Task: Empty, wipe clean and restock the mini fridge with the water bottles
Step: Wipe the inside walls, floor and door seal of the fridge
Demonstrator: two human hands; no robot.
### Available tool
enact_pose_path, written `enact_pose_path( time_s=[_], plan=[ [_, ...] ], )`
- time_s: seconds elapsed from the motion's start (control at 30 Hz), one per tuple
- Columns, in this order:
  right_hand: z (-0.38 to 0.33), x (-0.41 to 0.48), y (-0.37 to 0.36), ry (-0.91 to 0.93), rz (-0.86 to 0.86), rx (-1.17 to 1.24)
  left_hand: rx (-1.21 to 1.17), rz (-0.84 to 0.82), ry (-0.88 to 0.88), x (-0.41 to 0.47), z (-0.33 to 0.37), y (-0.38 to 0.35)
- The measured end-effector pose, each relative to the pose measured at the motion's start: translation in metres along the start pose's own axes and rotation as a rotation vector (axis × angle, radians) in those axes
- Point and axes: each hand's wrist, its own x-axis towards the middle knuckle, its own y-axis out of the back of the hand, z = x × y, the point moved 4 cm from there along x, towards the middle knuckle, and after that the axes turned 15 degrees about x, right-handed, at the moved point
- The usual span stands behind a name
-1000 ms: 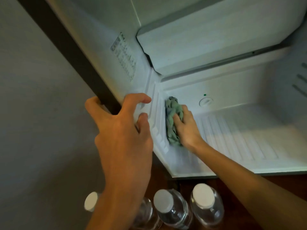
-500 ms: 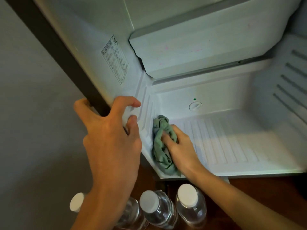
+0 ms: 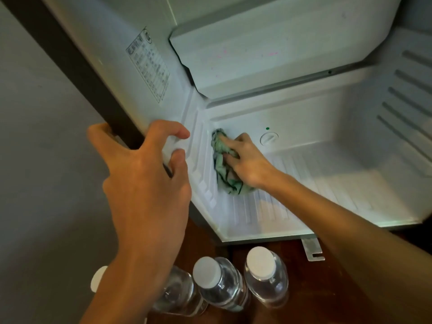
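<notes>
To the left of the left grip (image 3: 145, 183) is a plain grey wall (image 3: 35, 160). That grip is wrapped round the dark front edge (image 3: 70, 59) of the white plastic mini fridge (image 3: 327, 183), with the thumb on the outer side and the fingers curled onto the ribbed inner wall. Up and right of it, a printed label (image 3: 148, 66) is stuck flat on that wall.

Below its wrist, outside the fridge, clear plastic water bottles with round white caps stand upright, close together, on a dark brown wooden surface (image 3: 292, 288). One bottle (image 3: 177, 293) is partly behind the forearm, with a second (image 3: 219, 286) and a third (image 3: 266, 279) to its right. A further white cap (image 3: 98, 279) peeks out left of the forearm.

Just right of the left grip, deep in the fridge's left corner, the right grip (image 3: 247, 160) presses a crumpled green cloth (image 3: 230, 185) to the ridged floor, its fingers bent into the bunched fabric. Beside that grip on the right is a round white dial (image 3: 268, 138) under a small green dot (image 3: 268, 128). Above hangs a flat white compartment flap (image 3: 268, 43). Below the right forearm, a grey metal bracket (image 3: 313, 250) juts out under the fridge's lip.
</notes>
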Motion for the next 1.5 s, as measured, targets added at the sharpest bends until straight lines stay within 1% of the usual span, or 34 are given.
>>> enact_pose_path(
  time_s=[0.13,0.4,0.57,0.67,0.8,0.87,0.93,1.03,1.1,1.2,1.37,1.47,1.5],
  plan=[
    [0.001,-0.045,-0.007,0.055,-0.122,0.028,-0.003,0.024,0.016,-0.001,-0.001,0.0],
    [-0.01,-0.093,-0.004,0.269,-0.298,-0.185,0.014,0.047,-0.018,0.0,0.001,0.0],
    [-0.013,-0.105,-0.001,0.246,-0.383,-0.181,0.026,0.037,-0.029,0.0,0.001,0.0],
    [-0.014,-0.111,-0.003,0.276,-0.372,-0.293,0.01,0.035,-0.022,0.001,0.0,0.0],
    [-0.017,-0.108,-0.009,0.282,-0.295,-0.463,-0.015,0.04,-0.031,0.0,-0.002,-0.001],
    [-0.017,-0.087,-0.006,0.269,-0.247,-0.548,-0.011,0.037,-0.027,0.0,-0.003,0.0],
    [-0.016,-0.052,0.004,0.214,-0.223,-0.595,-0.008,0.028,-0.025,0.0,-0.004,-0.001],
    [-0.018,-0.013,0.023,0.187,-0.252,-0.694,-0.013,0.022,-0.026,0.0,-0.004,-0.003],
    [-0.02,-0.012,0.025,0.201,-0.297,-0.779,-0.003,0.02,-0.029,0.0,-0.003,-0.002],
    [-0.024,-0.042,0.017,0.215,-0.372,-0.741,-0.005,0.02,-0.024,-0.001,-0.003,0.0],
    [-0.029,-0.089,0.009,0.334,-0.471,-0.687,-0.014,0.004,-0.032,0.0,-0.003,0.001],
    [-0.034,-0.097,0.015,0.399,-0.509,-0.691,-0.025,0.013,-0.028,0.001,-0.003,0.003],
    [-0.036,-0.098,0.019,0.411,-0.496,-0.665,-0.02,0.009,-0.032,0.002,-0.004,0.003]
  ],
)
